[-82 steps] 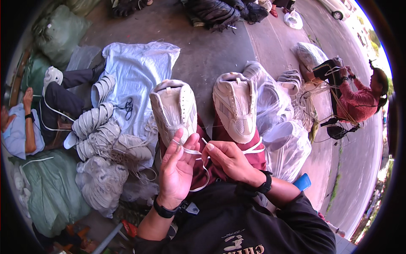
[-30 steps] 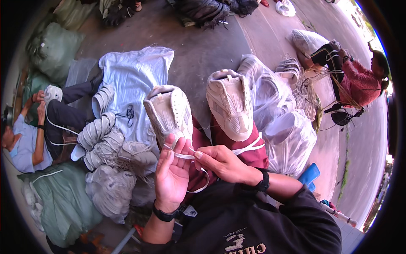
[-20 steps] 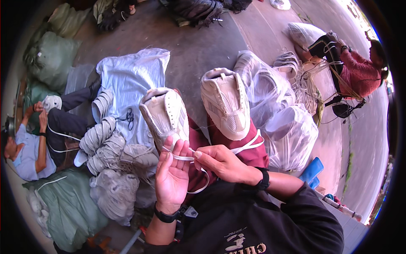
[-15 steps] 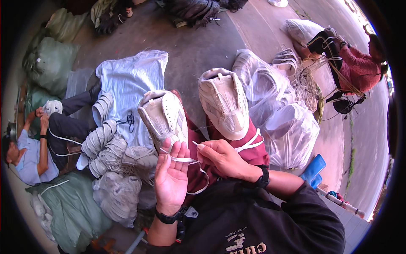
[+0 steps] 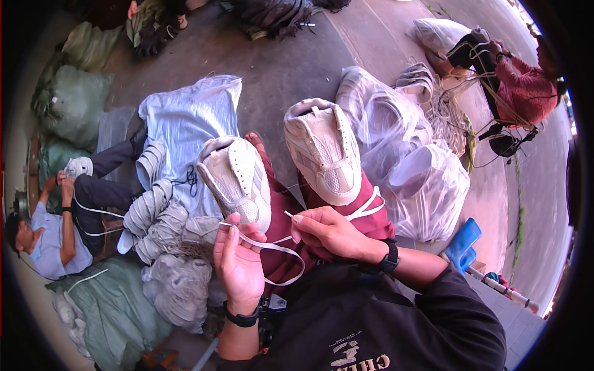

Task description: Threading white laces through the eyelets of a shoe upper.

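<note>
White flat lace (image 5: 267, 245) is pinched near its tip between the thumb and forefinger of the left hand (image 5: 240, 272), whose other fingers are loosely curled. A lace tip (image 5: 288, 214) is clamped by the thumb and forefinger of the right hand (image 5: 328, 234); whether it belongs to the same length cannot be told. Between the hands, a slack loop is hung over maroon trousers (image 5: 281, 198). Light, limp handling is to be expected of the lace, best gripped just behind the stiffer tip. Beyond the fingers, a left shoe (image 5: 238, 185) and a right shoe (image 5: 325, 154) are rested on the knees, toes toward the hands; mesh panels, smooth overlays and rows of small eyelets are shown. They are judged light and yielding, firmest at the heel. Farther out, crinkled clear plastic bags (image 5: 427, 198), ribbed stacks of pale shoe uppers (image 5: 148, 204) and a creased green sack (image 5: 114, 309) are seen.
</note>
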Demonstrator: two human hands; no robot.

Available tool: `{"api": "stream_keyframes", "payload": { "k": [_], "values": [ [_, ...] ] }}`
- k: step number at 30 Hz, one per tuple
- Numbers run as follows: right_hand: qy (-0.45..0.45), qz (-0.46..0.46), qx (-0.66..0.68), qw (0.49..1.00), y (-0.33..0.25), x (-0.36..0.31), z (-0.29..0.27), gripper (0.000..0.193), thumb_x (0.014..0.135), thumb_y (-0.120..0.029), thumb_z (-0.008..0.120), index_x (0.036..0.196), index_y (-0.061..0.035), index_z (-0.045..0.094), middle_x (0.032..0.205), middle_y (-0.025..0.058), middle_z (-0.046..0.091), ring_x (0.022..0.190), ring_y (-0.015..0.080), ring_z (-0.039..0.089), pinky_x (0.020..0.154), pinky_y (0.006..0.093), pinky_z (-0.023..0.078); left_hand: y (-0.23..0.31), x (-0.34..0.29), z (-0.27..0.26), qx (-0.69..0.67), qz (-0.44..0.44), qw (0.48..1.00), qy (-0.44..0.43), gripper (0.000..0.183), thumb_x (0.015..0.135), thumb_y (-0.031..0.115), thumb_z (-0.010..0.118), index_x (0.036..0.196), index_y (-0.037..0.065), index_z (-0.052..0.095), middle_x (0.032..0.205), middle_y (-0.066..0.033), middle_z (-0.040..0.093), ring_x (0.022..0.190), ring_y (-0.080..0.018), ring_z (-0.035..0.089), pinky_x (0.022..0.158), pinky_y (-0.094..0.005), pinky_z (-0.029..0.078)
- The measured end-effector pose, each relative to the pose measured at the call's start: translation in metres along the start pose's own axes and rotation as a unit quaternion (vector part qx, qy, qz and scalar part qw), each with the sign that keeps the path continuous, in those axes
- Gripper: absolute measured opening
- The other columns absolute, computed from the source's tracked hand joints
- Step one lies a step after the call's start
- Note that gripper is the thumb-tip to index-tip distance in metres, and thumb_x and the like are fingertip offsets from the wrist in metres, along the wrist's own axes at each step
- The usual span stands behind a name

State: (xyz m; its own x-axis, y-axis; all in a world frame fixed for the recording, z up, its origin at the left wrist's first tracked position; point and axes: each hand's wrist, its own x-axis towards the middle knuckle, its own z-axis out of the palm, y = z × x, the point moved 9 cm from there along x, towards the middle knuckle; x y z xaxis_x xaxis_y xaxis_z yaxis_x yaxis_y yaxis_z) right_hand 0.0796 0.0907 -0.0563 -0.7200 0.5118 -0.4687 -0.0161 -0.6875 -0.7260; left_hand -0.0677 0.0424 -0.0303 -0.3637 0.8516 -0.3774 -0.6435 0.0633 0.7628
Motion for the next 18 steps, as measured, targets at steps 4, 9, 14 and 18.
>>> {"api": "stream_keyframes", "payload": {
  "k": [4, 9, 14, 18],
  "values": [
    [-0.01, 0.005, 0.026, 1.0, 0.003, -0.002, -0.007, 0.039, 0.103, -0.03, 0.045, 0.08, -0.0035, 0.061, 0.06, -0.0055, 0.043, 0.054, 0.0037, 0.033, 0.05, 0.0222, 0.027, 0.001, 0.004, -0.001, 0.039, 0.031, 0.998, 0.026, 0.022, 0.099, 0.014, 0.048, 0.117, 0.004, 0.055, 0.089, -0.0057, 0.062, 0.07, -0.01, 0.053, 0.064, -0.0256, 0.044],
    [-0.022, -0.017, 0.037, 0.999, -0.009, -0.002, -0.006, 0.038, 0.103, -0.029, 0.045, 0.081, -0.0034, 0.061, 0.06, -0.0063, 0.043, 0.054, 0.0034, 0.032, 0.049, 0.0217, 0.025, -0.017, 0.011, 0.017, 0.037, -0.022, 0.998, -0.054, 0.017, 0.098, 0.01, 0.049, 0.112, 0.003, 0.055, 0.072, 0.0007, 0.049, 0.052, -0.0033, 0.035, 0.05, -0.0192, 0.031],
    [-0.04, -0.016, 0.032, 0.999, -0.012, 0.002, -0.008, 0.038, 0.103, -0.029, 0.045, 0.082, -0.0028, 0.062, 0.06, -0.0066, 0.043, 0.054, 0.0029, 0.033, 0.05, 0.0217, 0.026, -0.034, 0.02, 0.03, 0.14, -0.06, 0.988, -0.039, 0.032, 0.094, 0.006, 0.056, 0.124, -0.003, 0.049, 0.068, 0.0064, 0.04, 0.053, -0.0003, 0.031, 0.049, -0.0179, 0.025],
    [-0.042, -0.016, 0.035, 0.998, -0.017, 0.014, -0.01, 0.038, 0.103, -0.029, 0.045, 0.082, -0.0027, 0.062, 0.06, -0.0065, 0.044, 0.055, 0.0025, 0.033, 0.05, 0.0214, 0.026, -0.041, 0.035, 0.029, 0.136, -0.078, 0.987, -0.039, 0.03, 0.095, 0.009, 0.057, 0.122, -0.003, 0.051, 0.065, 0.0071, 0.039, 0.052, -0.0005, 0.032, 0.049, -0.0183, 0.025]
  ]
}}
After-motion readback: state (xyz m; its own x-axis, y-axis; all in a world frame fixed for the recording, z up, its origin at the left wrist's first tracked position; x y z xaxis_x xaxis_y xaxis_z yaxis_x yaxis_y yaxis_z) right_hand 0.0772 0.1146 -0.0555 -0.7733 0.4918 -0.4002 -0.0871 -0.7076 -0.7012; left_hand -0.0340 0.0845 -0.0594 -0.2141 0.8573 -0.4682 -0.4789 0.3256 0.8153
